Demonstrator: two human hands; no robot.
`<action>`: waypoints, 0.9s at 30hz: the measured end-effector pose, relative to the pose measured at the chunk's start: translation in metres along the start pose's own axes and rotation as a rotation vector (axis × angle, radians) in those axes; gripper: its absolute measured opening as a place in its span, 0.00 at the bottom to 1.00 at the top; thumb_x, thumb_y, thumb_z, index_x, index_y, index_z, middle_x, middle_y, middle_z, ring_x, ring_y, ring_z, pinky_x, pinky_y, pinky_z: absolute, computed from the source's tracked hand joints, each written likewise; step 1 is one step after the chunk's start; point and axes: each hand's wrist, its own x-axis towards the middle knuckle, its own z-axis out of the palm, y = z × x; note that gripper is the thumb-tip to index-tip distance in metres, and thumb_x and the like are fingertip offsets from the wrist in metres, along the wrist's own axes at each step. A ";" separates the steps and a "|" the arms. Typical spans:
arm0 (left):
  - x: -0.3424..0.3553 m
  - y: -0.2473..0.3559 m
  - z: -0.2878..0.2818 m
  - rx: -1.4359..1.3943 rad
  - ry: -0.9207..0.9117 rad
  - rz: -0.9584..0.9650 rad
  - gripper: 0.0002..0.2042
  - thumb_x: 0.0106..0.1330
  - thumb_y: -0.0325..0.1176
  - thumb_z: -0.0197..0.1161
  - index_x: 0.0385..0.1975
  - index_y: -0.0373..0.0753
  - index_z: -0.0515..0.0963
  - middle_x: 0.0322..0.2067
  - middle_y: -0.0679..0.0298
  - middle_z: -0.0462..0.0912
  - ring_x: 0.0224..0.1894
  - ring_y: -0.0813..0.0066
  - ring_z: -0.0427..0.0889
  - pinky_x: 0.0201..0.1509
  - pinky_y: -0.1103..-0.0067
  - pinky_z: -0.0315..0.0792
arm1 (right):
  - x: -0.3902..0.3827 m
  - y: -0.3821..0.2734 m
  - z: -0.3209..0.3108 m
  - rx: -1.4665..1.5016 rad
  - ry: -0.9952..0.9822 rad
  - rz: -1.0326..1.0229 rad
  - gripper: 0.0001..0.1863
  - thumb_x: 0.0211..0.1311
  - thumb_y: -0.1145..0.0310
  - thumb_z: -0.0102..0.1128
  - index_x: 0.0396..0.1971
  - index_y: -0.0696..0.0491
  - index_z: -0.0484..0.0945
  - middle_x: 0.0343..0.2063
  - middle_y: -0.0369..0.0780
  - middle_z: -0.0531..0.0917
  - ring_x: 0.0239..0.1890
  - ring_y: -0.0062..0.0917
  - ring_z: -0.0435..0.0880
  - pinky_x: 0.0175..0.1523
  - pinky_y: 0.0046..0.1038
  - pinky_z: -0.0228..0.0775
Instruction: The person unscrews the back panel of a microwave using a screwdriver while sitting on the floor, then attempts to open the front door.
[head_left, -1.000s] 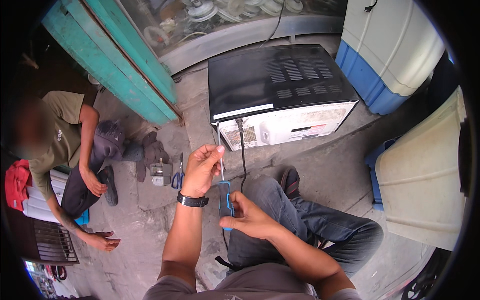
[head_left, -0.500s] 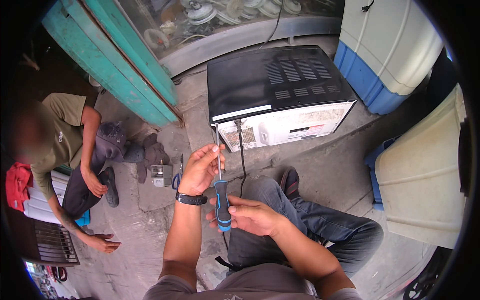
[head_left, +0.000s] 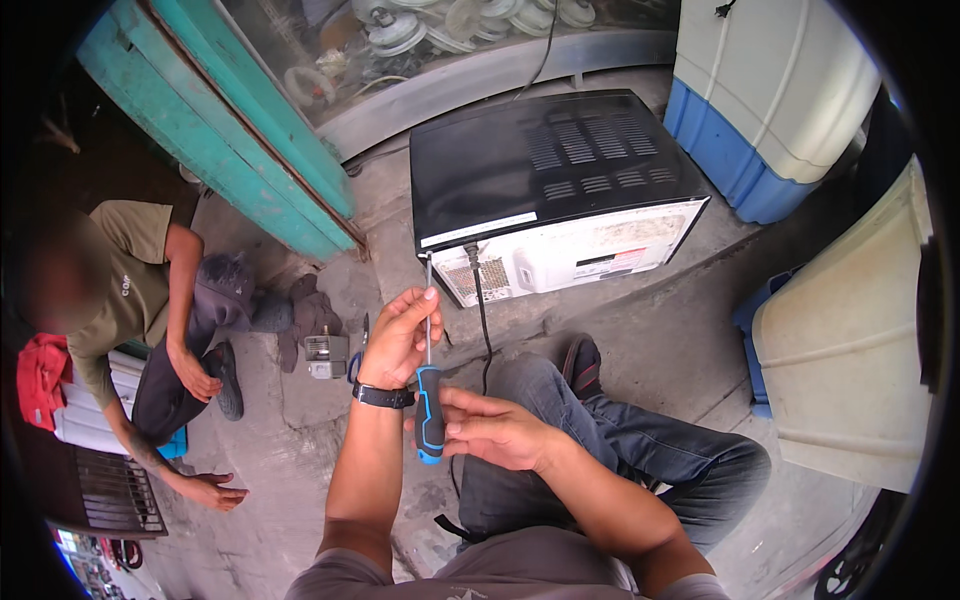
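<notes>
A long screwdriver (head_left: 429, 405) with a dark grey and blue handle points up at the top left corner of the back panel of a black microwave (head_left: 470, 180), where its tip touches or nearly touches. My left hand (head_left: 400, 340) has thumb and fingers closed round the shaft. My right hand (head_left: 485, 430) holds the handle lightly between thumb and fingers. A black power cord (head_left: 480, 320) hangs from the white back, right of the shaft. Left of my hands, a small boxy metal part (head_left: 325, 357) and blue-handled scissors (head_left: 355, 365), partly hidden by my left hand, lie on the pavement.
Another person (head_left: 140, 280) sits at the left, a hand low near the ground. A green door frame (head_left: 240, 150) and glass display case (head_left: 430, 95) stand behind. Large white-and-blue tubs (head_left: 745, 120) and a cream container (head_left: 835, 340) are at the right. My crossed legs (head_left: 690, 480) are below.
The screwdriver handle has shifted left and turned in my right hand, whose fingers have changed their hold. My left hand stays on the shaft. The view has shifted slightly.
</notes>
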 end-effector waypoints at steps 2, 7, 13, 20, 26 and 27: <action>0.000 -0.003 0.001 -0.050 -0.022 -0.018 0.11 0.69 0.41 0.66 0.33 0.41 0.77 0.23 0.71 0.78 0.21 0.82 0.76 0.21 0.88 0.62 | 0.002 0.003 -0.009 -0.086 -0.143 -0.004 0.30 0.68 0.73 0.60 0.68 0.56 0.62 0.49 0.37 0.79 0.54 0.23 0.79 0.57 0.29 0.72; 0.003 -0.009 0.000 -0.292 -0.141 -0.054 0.13 0.75 0.40 0.57 0.45 0.36 0.77 0.26 0.70 0.74 0.25 0.81 0.71 0.22 0.86 0.61 | 0.014 0.007 -0.021 -0.647 0.066 0.050 0.25 0.70 0.72 0.59 0.64 0.55 0.66 0.49 0.38 0.79 0.51 0.22 0.80 0.55 0.28 0.71; 0.001 -0.015 -0.001 -0.287 -0.147 -0.027 0.16 0.74 0.42 0.58 0.48 0.35 0.77 0.26 0.69 0.77 0.26 0.79 0.74 0.28 0.85 0.65 | -0.003 -0.005 0.015 -0.149 0.150 -0.065 0.22 0.64 0.67 0.69 0.55 0.55 0.72 0.37 0.35 0.81 0.39 0.19 0.81 0.44 0.21 0.73; 0.002 -0.002 0.012 -0.119 0.024 -0.030 0.14 0.73 0.43 0.60 0.46 0.38 0.77 0.27 0.69 0.79 0.26 0.82 0.74 0.24 0.86 0.63 | 0.014 0.002 -0.008 -0.551 0.228 -0.192 0.24 0.54 0.65 0.79 0.43 0.55 0.72 0.30 0.32 0.77 0.31 0.15 0.75 0.34 0.20 0.69; 0.013 -0.010 -0.007 -0.045 -0.036 0.030 0.12 0.72 0.42 0.62 0.40 0.39 0.79 0.26 0.69 0.80 0.26 0.82 0.77 0.23 0.88 0.62 | 0.013 0.005 -0.007 -0.517 0.189 -0.127 0.19 0.70 0.55 0.60 0.46 0.55 0.71 0.42 0.35 0.79 0.40 0.17 0.76 0.46 0.26 0.69; 0.013 -0.009 -0.009 -0.123 -0.093 0.002 0.12 0.73 0.42 0.61 0.40 0.38 0.79 0.26 0.69 0.80 0.26 0.82 0.76 0.23 0.88 0.62 | 0.013 0.004 -0.019 -0.207 0.033 -0.063 0.22 0.75 0.55 0.50 0.57 0.57 0.70 0.52 0.40 0.79 0.52 0.24 0.78 0.57 0.32 0.68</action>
